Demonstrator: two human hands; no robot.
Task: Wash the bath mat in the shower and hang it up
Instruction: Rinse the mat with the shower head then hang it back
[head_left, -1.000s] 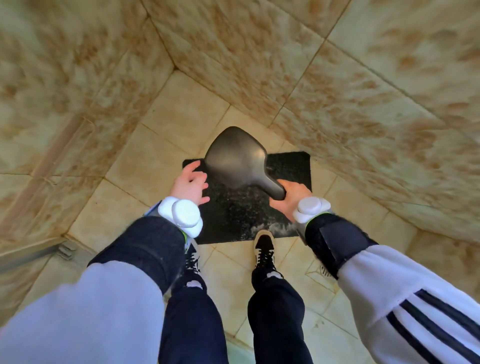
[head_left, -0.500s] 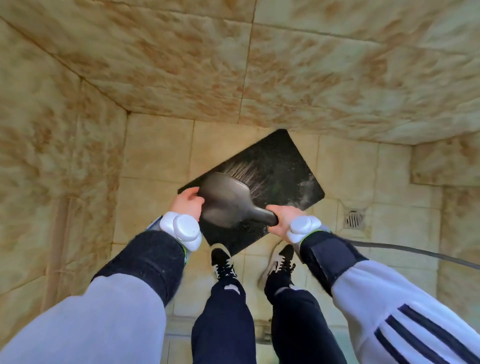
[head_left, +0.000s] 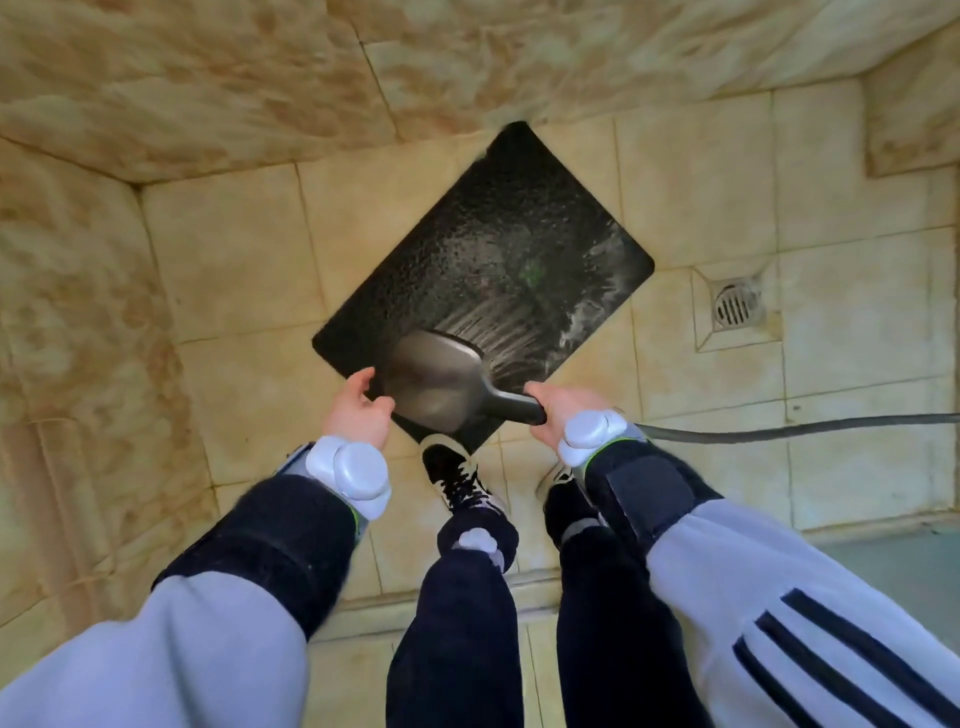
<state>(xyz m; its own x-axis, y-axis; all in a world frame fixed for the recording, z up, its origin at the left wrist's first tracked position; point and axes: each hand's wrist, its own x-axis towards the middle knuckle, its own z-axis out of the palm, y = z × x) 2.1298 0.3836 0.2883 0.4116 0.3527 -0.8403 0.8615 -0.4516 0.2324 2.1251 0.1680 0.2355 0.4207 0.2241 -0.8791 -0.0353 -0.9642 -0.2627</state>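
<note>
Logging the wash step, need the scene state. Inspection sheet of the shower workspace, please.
Surface: beige tiled floor; floor drain to the right of the mat.
Job's things: black bath mat flat on the floor, set diagonally; shower head above its near corner, water spray hitting the mat.
Clutter: nothing seen.
Hands: right hand grips the shower head's handle; left hand pinches the head's rim.
Cables: hose runs from the handle off to the right.
Surroundings: tiled walls; the person's shoes at the mat's near corner.
</note>
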